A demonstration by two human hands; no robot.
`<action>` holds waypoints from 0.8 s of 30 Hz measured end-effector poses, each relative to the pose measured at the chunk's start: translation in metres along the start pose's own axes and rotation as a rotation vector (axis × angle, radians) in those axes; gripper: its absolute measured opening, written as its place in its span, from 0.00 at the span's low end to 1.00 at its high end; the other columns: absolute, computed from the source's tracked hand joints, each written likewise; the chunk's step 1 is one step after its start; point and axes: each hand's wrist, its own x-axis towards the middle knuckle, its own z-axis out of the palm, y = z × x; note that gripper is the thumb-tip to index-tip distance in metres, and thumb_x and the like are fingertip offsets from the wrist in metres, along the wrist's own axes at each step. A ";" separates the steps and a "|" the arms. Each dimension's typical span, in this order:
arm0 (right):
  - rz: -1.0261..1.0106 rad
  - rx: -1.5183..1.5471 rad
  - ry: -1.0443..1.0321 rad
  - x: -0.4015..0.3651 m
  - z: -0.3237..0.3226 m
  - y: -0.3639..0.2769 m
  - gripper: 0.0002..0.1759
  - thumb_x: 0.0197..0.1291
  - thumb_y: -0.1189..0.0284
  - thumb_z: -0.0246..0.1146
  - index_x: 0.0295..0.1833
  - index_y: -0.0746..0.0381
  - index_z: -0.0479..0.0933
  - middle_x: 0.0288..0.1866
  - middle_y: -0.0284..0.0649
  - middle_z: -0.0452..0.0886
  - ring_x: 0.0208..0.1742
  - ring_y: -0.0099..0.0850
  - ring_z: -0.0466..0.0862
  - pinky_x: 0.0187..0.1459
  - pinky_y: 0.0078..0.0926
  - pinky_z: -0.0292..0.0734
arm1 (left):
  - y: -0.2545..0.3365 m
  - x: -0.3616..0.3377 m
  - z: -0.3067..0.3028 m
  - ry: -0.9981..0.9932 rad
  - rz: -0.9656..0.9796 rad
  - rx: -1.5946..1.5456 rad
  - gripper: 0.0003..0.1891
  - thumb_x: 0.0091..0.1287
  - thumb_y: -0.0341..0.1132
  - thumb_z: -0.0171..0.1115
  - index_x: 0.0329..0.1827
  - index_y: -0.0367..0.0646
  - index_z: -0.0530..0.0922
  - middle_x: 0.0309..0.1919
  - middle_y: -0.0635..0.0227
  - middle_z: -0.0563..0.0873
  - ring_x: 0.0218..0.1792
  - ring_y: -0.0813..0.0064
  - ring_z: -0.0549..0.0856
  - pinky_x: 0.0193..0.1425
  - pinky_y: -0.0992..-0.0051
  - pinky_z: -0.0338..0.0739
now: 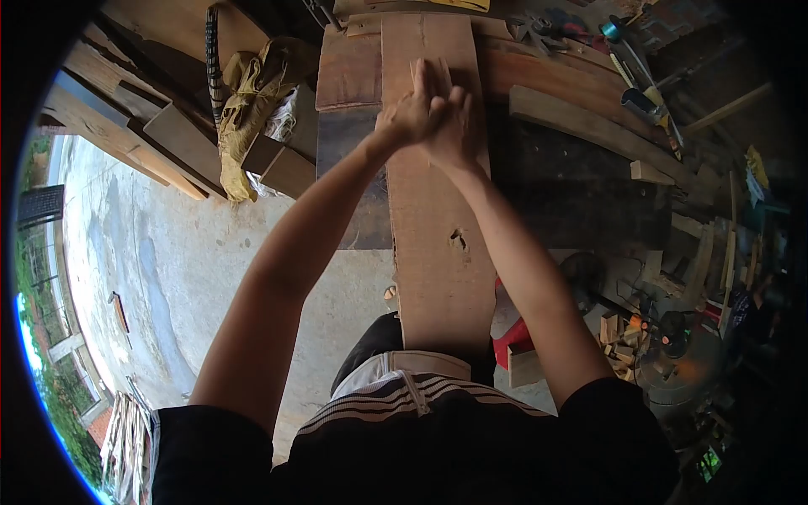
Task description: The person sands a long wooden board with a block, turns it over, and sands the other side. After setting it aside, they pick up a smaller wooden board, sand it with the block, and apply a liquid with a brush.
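A long wooden plank (442, 278) runs from my waist away over a dark workbench, with a small dark hole in its near half. Both my hands press together on its far part. My left hand (409, 116) lies partly across the right, one finger stretched forward and the others bent. My right hand (455, 133) is curled, knuckles up, against the plank. A small brownish flat piece (439, 71) shows at the fingertips, close in colour to the plank; I cannot tell what it is.
The dark bench top (572, 189) carries a long wooden strip (589, 128) and a small wood block (651, 173) on the right. Yellowish sacking (240, 126) and leaning boards stand left. Wood offcuts (621, 343) and a fan (669, 337) are on the lower right.
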 end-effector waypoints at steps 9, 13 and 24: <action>0.082 -0.043 -0.276 -0.265 -0.149 -0.065 0.42 0.57 0.60 0.67 0.72 0.68 0.60 0.56 0.60 0.66 0.53 0.55 0.72 0.53 0.50 0.72 | 0.041 -0.284 0.109 0.006 0.178 -0.068 0.50 0.68 0.54 0.53 0.81 0.40 0.32 0.49 0.39 0.81 0.38 0.39 0.86 0.41 0.47 0.81; 0.090 0.138 -0.086 -0.239 -0.126 -0.054 0.44 0.56 0.63 0.69 0.74 0.68 0.58 0.58 0.61 0.66 0.57 0.57 0.72 0.57 0.49 0.73 | 0.041 -0.245 0.091 -0.105 0.167 -0.023 0.50 0.68 0.54 0.53 0.81 0.41 0.33 0.46 0.40 0.83 0.36 0.40 0.86 0.39 0.48 0.82; 0.005 -0.059 0.038 0.058 -0.016 0.058 0.21 0.57 0.59 0.64 0.47 0.64 0.72 0.48 0.56 0.70 0.50 0.53 0.74 0.50 0.48 0.75 | 0.041 0.078 -0.005 -0.005 0.081 0.076 0.44 0.73 0.56 0.43 0.82 0.51 0.31 0.54 0.42 0.84 0.54 0.41 0.84 0.60 0.50 0.74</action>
